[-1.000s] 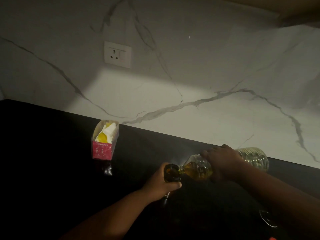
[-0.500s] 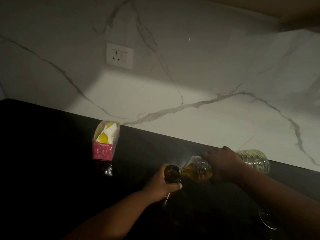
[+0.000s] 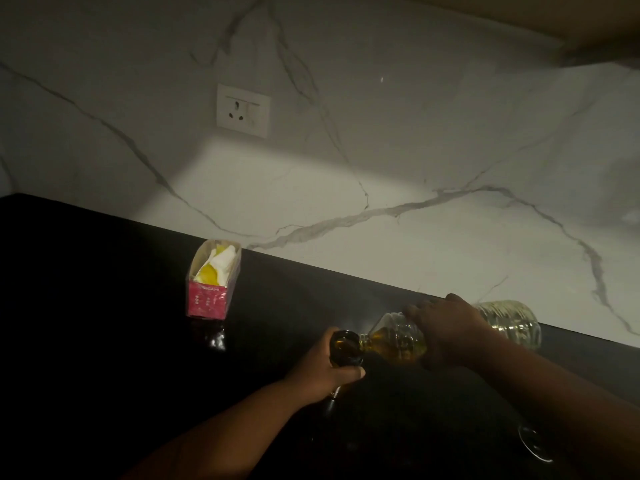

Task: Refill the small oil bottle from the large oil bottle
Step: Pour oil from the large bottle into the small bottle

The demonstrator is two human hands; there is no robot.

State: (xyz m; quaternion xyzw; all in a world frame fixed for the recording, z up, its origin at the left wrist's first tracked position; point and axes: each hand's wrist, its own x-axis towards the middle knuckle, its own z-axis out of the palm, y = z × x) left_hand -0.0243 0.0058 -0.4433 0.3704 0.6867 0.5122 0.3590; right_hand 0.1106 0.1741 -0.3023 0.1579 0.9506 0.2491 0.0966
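A small dark oil bottle [image 3: 346,348] stands on the black counter [image 3: 104,323], its open mouth facing up. My left hand [image 3: 320,372] grips it around the neck. A large clear plastic oil bottle [image 3: 509,322] lies tipped on its side, with golden oil pooled near its neck [image 3: 391,342]. Its spout meets the small bottle's mouth. My right hand [image 3: 446,329] grips the large bottle around its middle from above, hiding that part.
A pink carton [image 3: 209,292] holding white and yellow paper stands at the counter's back left. A white wall socket [image 3: 243,110] sits on the marble backsplash. A glass rim [image 3: 535,445] shows at the lower right by my right forearm.
Both hands and bottles hold nearly the same pose. The view has drifted slightly, and the large bottle stays tipped into the small one.
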